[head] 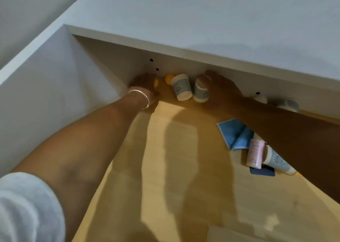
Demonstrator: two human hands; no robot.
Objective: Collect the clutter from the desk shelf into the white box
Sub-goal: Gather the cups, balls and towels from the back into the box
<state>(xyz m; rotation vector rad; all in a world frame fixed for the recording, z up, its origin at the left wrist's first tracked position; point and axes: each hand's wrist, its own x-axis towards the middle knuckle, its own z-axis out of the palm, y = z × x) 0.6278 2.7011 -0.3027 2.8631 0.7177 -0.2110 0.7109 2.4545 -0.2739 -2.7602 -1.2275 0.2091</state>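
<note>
Both arms reach under the white upper board to the back of the wooden desk shelf. My left hand curls round a yellow ball near the back wall. A second yellow ball lies just right of it, beside a grey-and-cream cup on its side. My right hand grips another grey-and-cream cup. The white box is not in view.
At the right, partly under my right forearm, lie a blue cloth, a pink bottle, a third patterned cup and a dark blue card. More pale objects sit in the far right back. A white side panel closes the left.
</note>
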